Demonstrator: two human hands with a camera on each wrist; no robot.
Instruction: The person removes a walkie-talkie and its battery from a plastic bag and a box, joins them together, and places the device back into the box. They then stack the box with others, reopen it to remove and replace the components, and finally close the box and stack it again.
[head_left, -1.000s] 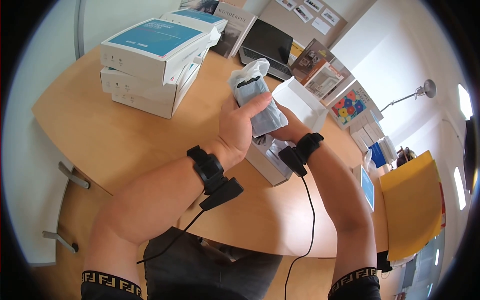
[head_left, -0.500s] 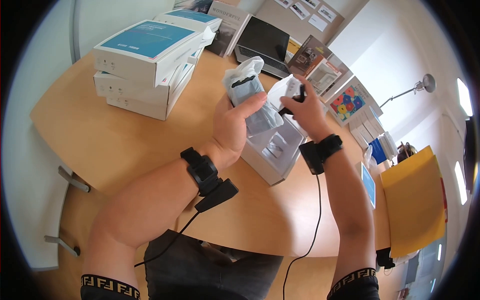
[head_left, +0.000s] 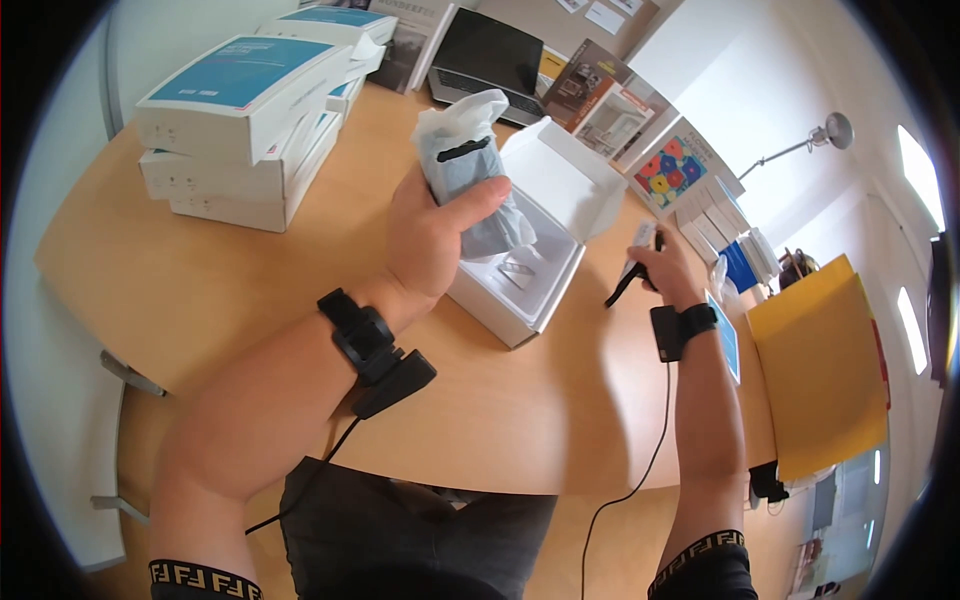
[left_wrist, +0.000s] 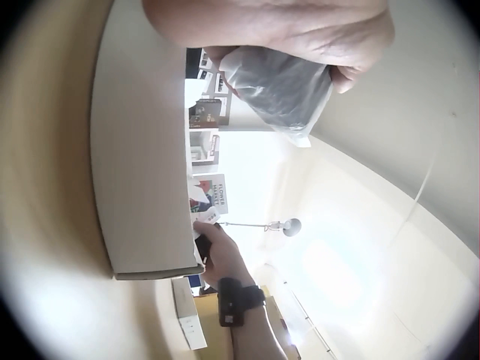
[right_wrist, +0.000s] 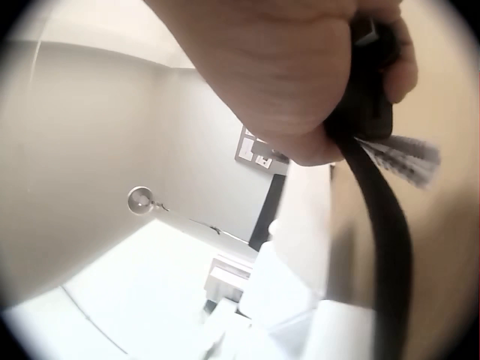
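In the head view my left hand (head_left: 428, 235) grips a device in a translucent plastic bag (head_left: 478, 190), thumb across its front, above an open white box (head_left: 515, 310). The bagged device (left_wrist: 281, 86) also shows below the palm in the left wrist view. Right of the box, my right hand (head_left: 668, 270) holds a black item with a strap (head_left: 622, 285) and a white label at its upper end. In the right wrist view the fingers curl round this black item (right_wrist: 367, 105), its strap hanging down and a printed tag beside it.
White boxes with blue tops (head_left: 235, 75) are stacked at the back left. A laptop (head_left: 488, 55) and upright books (head_left: 670, 172) stand behind the open box. At the right are a lamp (head_left: 838, 131), a blue-topped box (head_left: 722, 335) and a yellow folder (head_left: 810, 365).
My right hand has come away from the bag with the black item and moved right, past the open box. My left hand still grips the bagged device. The head view has shifted.
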